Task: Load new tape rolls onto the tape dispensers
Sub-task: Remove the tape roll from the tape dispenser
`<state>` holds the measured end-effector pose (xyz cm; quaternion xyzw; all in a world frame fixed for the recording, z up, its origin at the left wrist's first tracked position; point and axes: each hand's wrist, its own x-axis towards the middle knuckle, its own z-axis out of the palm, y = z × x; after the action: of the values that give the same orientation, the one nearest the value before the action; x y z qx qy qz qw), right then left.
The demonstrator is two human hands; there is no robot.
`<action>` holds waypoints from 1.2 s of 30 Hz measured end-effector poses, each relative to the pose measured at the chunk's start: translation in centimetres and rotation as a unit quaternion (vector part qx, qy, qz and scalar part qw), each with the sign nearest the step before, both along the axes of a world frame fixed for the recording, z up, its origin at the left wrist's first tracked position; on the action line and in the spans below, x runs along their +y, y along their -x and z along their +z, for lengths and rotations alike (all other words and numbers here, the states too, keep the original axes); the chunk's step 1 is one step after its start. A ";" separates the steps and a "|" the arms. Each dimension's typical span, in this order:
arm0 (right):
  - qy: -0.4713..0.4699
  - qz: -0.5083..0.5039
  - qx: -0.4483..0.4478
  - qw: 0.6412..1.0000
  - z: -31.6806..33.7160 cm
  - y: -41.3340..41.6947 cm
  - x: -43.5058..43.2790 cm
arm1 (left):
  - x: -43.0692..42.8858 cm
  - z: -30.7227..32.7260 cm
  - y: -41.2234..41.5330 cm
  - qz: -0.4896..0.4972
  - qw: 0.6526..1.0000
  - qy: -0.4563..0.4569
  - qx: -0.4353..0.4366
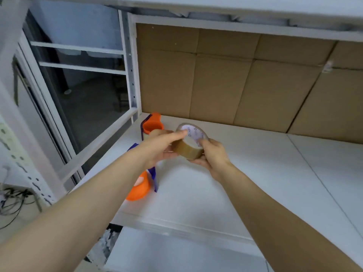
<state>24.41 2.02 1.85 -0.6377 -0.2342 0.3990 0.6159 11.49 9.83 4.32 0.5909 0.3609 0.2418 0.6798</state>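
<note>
A brown tape roll with a white printed core is held in the air above the white shelf. My right hand grips it from the right and below. My left hand holds its left side, with fingertips on the core's rim. An orange and purple tape dispenser stands at the back left of the shelf, just behind my left hand. A second orange and purple dispenser lies nearer the front edge, partly hidden under my left forearm.
Cardboard panels line the back of the shelf. A white metal rack frame stands on the left, with dark floor beyond it. Another white shelf board runs overhead. Cables lie at the far left on the floor.
</note>
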 end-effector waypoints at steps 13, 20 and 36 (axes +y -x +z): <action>0.002 -0.236 0.002 0.972 -0.2 -8.9 -16.6 | -10.9 -1.2 -14.9 -0.181 0.978 0.104 -0.020; -0.037 -0.305 -0.010 0.952 0.1 -15.8 -31.8 | -25.5 0.1 -23.4 -0.236 0.968 0.079 -0.034; -0.031 -0.423 -0.046 0.904 -2.0 -31.8 -62.3 | -54.8 -0.7 -43.1 -0.339 0.937 -0.031 0.076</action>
<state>56.25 -60.28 -0.17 -0.6750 0.0174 0.0639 0.7349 54.57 -44.99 3.62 0.7156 0.1826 -0.0376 0.6732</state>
